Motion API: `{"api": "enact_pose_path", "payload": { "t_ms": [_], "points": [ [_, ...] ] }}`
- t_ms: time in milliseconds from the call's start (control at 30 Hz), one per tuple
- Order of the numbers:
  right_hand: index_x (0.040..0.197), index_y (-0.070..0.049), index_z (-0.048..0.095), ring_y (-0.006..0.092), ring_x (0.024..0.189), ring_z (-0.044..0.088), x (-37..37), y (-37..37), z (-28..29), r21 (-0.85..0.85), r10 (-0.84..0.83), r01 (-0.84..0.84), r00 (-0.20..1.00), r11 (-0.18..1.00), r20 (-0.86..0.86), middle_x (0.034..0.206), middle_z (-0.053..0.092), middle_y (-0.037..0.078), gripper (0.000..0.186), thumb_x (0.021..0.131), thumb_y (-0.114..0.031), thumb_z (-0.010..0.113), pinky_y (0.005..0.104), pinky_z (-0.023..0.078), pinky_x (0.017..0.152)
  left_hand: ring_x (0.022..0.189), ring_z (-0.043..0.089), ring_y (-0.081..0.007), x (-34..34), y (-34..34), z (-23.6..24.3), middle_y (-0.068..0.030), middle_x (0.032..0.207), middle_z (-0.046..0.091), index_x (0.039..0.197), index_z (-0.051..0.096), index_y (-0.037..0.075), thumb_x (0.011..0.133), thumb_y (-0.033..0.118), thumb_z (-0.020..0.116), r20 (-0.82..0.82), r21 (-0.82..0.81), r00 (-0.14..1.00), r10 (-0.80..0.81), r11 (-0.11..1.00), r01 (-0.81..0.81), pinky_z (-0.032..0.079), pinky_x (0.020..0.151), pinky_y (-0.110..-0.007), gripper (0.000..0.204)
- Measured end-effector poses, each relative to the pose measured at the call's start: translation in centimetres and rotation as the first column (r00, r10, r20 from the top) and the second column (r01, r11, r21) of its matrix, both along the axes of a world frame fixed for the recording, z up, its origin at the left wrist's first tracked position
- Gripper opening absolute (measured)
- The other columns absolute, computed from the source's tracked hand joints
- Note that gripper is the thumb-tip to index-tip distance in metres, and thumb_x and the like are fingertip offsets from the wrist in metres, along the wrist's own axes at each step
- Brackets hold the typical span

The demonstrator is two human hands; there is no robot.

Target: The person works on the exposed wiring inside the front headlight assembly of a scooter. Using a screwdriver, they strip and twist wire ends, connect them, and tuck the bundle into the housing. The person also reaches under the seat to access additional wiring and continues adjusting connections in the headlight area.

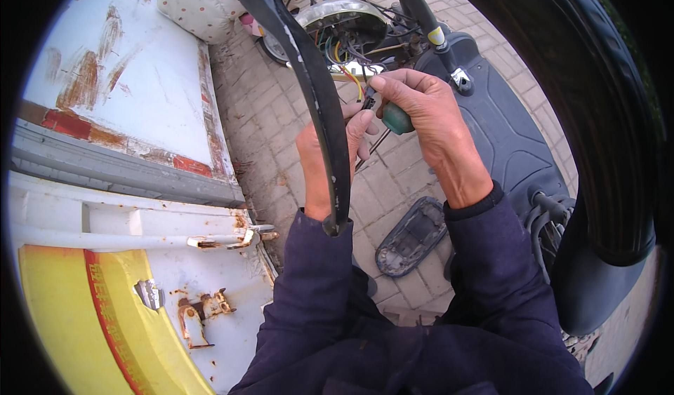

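Observation:
In front of me, my left hand (311, 158) and my right hand (435, 125) meet at a small black plug connector (368, 103), pinched between their fingertips. A yellow wire (357, 83) runs down to it from the opened front of a scooter. Tucked in my right hand is a screwdriver (398, 120) with a dark green handle, its thin shaft slanting down past my left fingers. A black brake lever (324, 97) crosses the view in front of my left hand and hides part of it.
The headlamp housing (344, 17) hangs loose with several wires. A rubber-coated handlebar grip (583, 128) arches over the right side, above the grey footboard (502, 125). An oval dark plastic cover (413, 236) lies on the paving. Rusty white metal panels (133, 65) stand at left.

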State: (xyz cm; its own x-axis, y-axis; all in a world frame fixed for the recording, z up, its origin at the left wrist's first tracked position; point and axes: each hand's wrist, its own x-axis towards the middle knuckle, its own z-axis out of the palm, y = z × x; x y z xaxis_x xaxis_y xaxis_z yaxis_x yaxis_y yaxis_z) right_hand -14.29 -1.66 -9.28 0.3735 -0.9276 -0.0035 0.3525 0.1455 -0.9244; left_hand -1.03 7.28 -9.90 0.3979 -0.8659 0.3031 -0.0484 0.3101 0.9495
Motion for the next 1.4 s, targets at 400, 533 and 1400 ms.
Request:
{"api": "enact_pose_path", "payload": {
  "t_ms": [400, 533, 1400],
  "points": [
    [0.098, -0.002, 0.076, 0.0078, 0.072, 0.06, 0.3, 0.7, 0.5, -0.031, -0.045, 0.044, 0.999, 0.999, -0.027, 0.08, 0.067, 0.001, 0.021, 0.09, -0.021, 0.081, 0.0215, 0.048, 0.065, 0.053, 0.057, -0.0071, 0.1, -0.1, -0.2, -0.0072, 0.076, 0.07, 0.107, 0.07, -0.006, 0.095, 0.012, 0.075, -0.053, 0.026, 0.999, -0.007, 1.0, 0.008, 0.042, 0.046, -0.02, 0.022],
    [0.098, -0.002, 0.076, 0.0077, 0.072, 0.06, 0.1, 1.0, 0.9, -0.049, -0.034, 0.034, 0.999, 0.998, -0.009, 0.081, 0.067, 0.001, 0.021, 0.09, -0.021, 0.081, 0.0215, 0.048, 0.065, 0.054, 0.058, -0.0072, 0.0, -0.2, -0.2, -0.0071, 0.076, 0.07, 0.106, 0.07, -0.006, 0.095, 0.012, 0.075, -0.069, 0.006, 0.998, -0.007, 1.0, 0.008, 0.042, 0.046, -0.02, 0.022],
    [0.097, -0.003, 0.075, 0.0067, 0.071, 0.059, 0.8, 1.1, 0.0, -0.059, -0.076, 0.077, 0.997, 0.995, 0.017, 0.08, 0.067, 0.0, 0.016, 0.092, -0.018, 0.078, 0.0213, 0.047, 0.063, 0.054, 0.058, -0.0084, -0.4, -0.4, 0.1, -0.0074, 0.077, 0.069, 0.106, 0.068, -0.006, 0.096, 0.011, 0.073, -0.112, -0.017, 0.994, 0.015, 1.0, -0.017, 0.042, 0.046, -0.021, 0.02]
  ]
}}
